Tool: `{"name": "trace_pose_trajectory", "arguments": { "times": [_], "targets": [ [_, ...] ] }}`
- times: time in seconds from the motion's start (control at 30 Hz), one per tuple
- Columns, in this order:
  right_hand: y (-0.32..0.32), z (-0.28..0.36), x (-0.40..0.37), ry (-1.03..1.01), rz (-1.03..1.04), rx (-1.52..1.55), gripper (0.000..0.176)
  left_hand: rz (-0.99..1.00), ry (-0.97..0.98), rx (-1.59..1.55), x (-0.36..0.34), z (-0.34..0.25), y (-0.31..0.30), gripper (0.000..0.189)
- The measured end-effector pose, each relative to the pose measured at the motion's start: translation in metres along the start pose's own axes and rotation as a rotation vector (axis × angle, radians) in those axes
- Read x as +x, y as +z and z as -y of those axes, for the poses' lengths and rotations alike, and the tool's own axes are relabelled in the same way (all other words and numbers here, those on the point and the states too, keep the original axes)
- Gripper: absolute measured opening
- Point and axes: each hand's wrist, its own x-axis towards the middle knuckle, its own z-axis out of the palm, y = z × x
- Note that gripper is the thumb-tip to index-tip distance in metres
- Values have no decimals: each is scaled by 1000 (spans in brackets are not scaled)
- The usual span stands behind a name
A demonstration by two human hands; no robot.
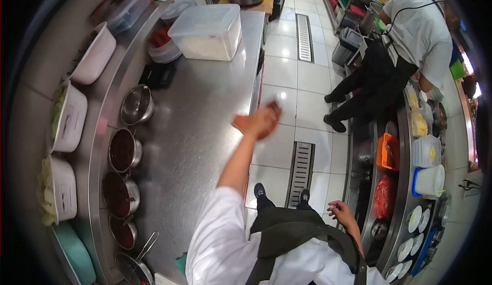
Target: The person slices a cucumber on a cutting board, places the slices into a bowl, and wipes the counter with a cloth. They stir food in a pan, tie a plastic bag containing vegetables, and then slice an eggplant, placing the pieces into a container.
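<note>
My left hand (264, 123) is closed around a soft-looking orange-red item (240, 123), held above the right-hand edge of the long stainless-steel worktop (189, 146). Motion blurs both on my view, so I can't tell what the item is. My right hand (341, 212) is low at my side over the white tiled floor (277, 144), fingers slightly bent and apart, with nothing in its grasp that I can see.

At the far end of the worktop I have a clear plastic box (211, 31) with pale contents, just beside a round clear tub (165, 52) holding something red. Nearer me is a flat black device (158, 75). Steel bowls line the left side, among them one with dark red contents (122, 149). White rectangular tubs (70, 117) stand along the raised ledge beyond them. Across the aisle, a person in a white top and dark apron (417, 26) leans over the opposite counter (405, 182).
</note>
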Motion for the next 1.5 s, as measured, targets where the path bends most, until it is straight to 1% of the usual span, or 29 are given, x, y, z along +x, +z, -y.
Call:
{"name": "trace_pose_trajectory", "arguments": {
  "times": [0.03, 0.07, 0.1, 0.13, 0.17, 0.2, 0.23, 0.27, 0.33, 0.37, 0.43, 0.47, 0.57, 0.67, 0.7, 0.8, 0.83, 0.93, 0.97, 1.0, 1.07, 1.13, 1.17, 1.2, 1.27, 1.33, 1.37, 1.47, 1.5],
  "targets": [
    [-5, 3, 5, 32, 61, 33, 23, 77, -89, -356, -37, -34, 37, 27],
    [-10, 4, 10, -19, 66, 16, 27, 105, -56, -98, -65, -42, 90, 30],
    [-15, 8, 19, -74, 76, -9, 31, 279, -37, -395, -99, -72, 115, 31],
    [-21, 13, 28, -130, 93, -39, 35, 199, 158, -313, -126, -90, 146, 29],
    [-27, 14, 34, -374, 95, -130, 42, 159, 271, -449, -150, -100, 184, 29],
    [-29, 24, 32, -615, 117, -221, 49, 153, 232, -526, -177, -130, 198, 28],
    [-39, 36, 25, -412, 269, -263, 56, 205, 171, -655, -198, -153, 205, 29],
    [-50, 30, 30, -400, 395, -267, 48, 147, 238, -680, -210, -171, 214, 29],
    [-74, 7, 46, -363, 535, -195, 33, 31, 370, -691, -224, -194, 225, 28],
    [-83, 2, 44, -405, 514, -198, 27, -82, 397, -632, -229, -200, 234, 23],
    [-105, -3, 23, -470, 444, -181, 16, -66, 240, -535, -243, -220, 232, 22],
    [-115, -5, 15, -470, 451, -152, 15, -47, 168, -493, -252, -230, 235, 21],
    [-137, -16, -4, -468, 489, -42, 13, -156, 107, -557, -270, -242, 267, 16],
    [-147, -16, -28, -527, 505, -108, 13, -274, 64, -496, -281, -261, 289, 15],
    [-149, -14, -35, -522, 483, -176, 11, -361, 31, -569, -285, -271, 296, 11],
    [-150, 7, -68, -1049, 379, -389, 12, -450, -48, -503, -294, -289, 297, 9],
    [-151, 15, -81, -1027, 368, -432, 12, -448, -54, -434, -296, -287, 299, 11],
    [-155, 19, -75, -1581, 103, -485, 10, -469, 44, -412, -306, -306, 294, 16],
    [-157, 19, -74, -1548, 115, -460, 11, -445, 68, -260, -313, -315, 289, 25],
    [-160, 16, -74, -1509, 119, -434, 11, -461, 95, -138, -317, -324, 285, 29],
    [-163, 10, -69, -1369, 168, -388, 13, -460, -31, 21, -324, -340, 277, 31],
    [-169, -1, -64, -1143, 266, -339, 15, -505, -25, 43, -322, -302, 283, 27],
    [-176, 1, -70, -1122, 235, -394, 15, -555, -96, 82, -328, -322, 266, 21],
    [-182, 10, -75, -1103, 209, -449, 16, -540, -197, 160, -330, -325, 255, 18],
    [-196, 19, -69, -1128, 271, -364, 18, -461, -180, 216, -333, -326, 230, 25],
    [-212, 33, -66, -988, 297, -443, 21, -380, -129, 180, -327, -324, 213, 34],
    [-217, 38, -68, -921, 321, -480, 23, -381, -100, 173, -323, -330, 206, 37],
    [-231, 46, -66, -987, 347, -440, 32, -324, -116, 5, -314, -341, 193, 40],
    [-236, 46, -60, -1008, 316, -545, 36, -299, -99, -39, -312, -338, 191, 47]
  ]
}}
